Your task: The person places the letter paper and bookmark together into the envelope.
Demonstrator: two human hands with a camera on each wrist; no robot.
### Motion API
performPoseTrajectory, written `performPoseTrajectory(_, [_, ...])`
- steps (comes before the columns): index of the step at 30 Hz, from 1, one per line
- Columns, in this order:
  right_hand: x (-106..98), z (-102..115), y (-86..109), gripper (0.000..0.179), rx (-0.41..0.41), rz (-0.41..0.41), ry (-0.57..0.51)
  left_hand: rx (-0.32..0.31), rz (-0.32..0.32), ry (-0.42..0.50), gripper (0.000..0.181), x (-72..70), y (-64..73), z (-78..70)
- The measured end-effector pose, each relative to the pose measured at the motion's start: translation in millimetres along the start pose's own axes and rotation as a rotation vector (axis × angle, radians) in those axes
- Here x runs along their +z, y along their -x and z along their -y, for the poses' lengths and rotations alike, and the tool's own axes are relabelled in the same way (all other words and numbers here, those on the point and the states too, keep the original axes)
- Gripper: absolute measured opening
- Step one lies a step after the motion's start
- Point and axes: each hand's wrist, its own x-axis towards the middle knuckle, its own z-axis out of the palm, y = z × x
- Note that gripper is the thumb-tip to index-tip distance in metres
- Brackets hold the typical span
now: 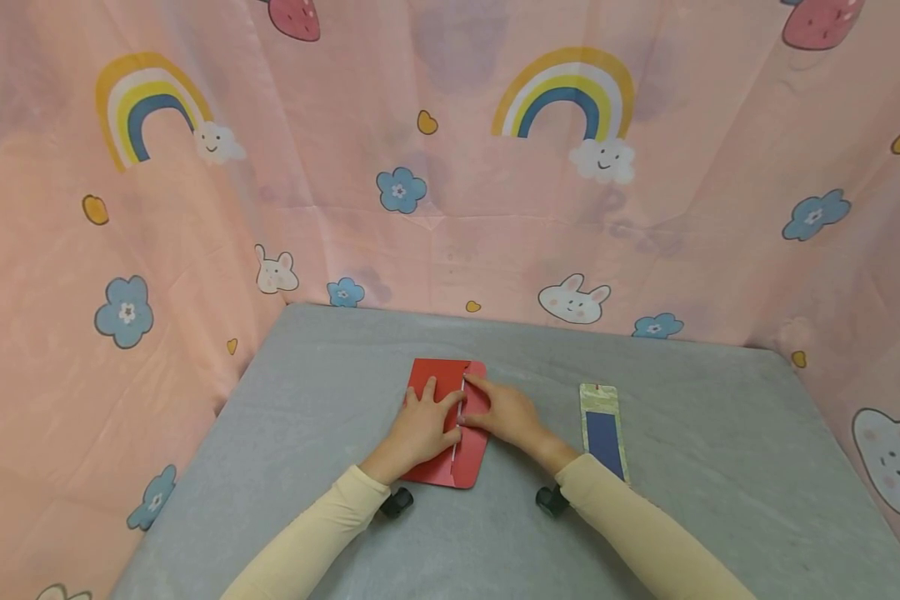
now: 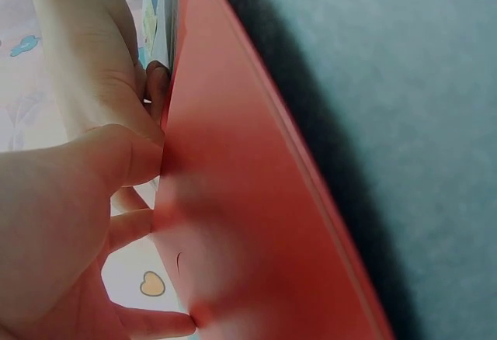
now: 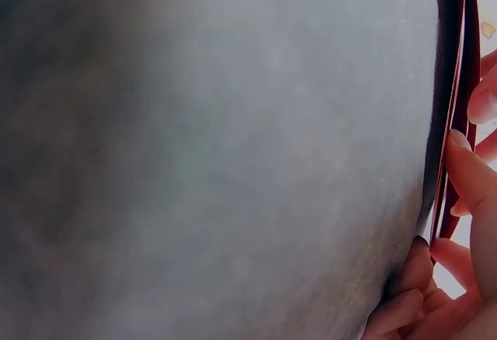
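Note:
A red envelope (image 1: 438,372) lies on the table, its paler flap (image 1: 474,467) on the right side, with a thin white edge along the opening. My left hand (image 1: 417,427) rests on the envelope's face, fingers spread and thumb pointing at the opening. From the right, my right hand (image 1: 512,414) touches the flap beside that white edge, thumb and index finger set apart. In the left wrist view the red paper (image 2: 233,169) fills the middle, with left fingertips against it. The right wrist view catches the envelope's thin edge (image 3: 458,60) with the right thumb on it.
To the right of the right hand lies a narrow pale-gold piece (image 1: 598,398) with a dark blue panel, partly behind the right sleeve. The table (image 1: 330,367) has a grey cloth top. A pink printed curtain (image 1: 450,250) hangs behind it and along the sides.

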Motion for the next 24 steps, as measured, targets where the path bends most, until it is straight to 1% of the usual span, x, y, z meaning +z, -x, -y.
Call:
performPoseTrajectory(10, [2.0,0.3,-0.7,0.074,0.004,0.000,0.039,-0.009,0.006,0.008,0.056,1.5,-0.7,0.5])
performPoseTrajectory(18, [0.2,-1.9,0.5,0.073,-0.021,0.010,0.010,-0.004,0.009,0.008,0.056,0.9,-0.5,0.3])
performPoseTrajectory(24, [-1.6,-1.3,0.8,0.072,-0.011,0.026,0.000,0.008,-0.007,0.009,0.055,1.3,0.4,0.4])
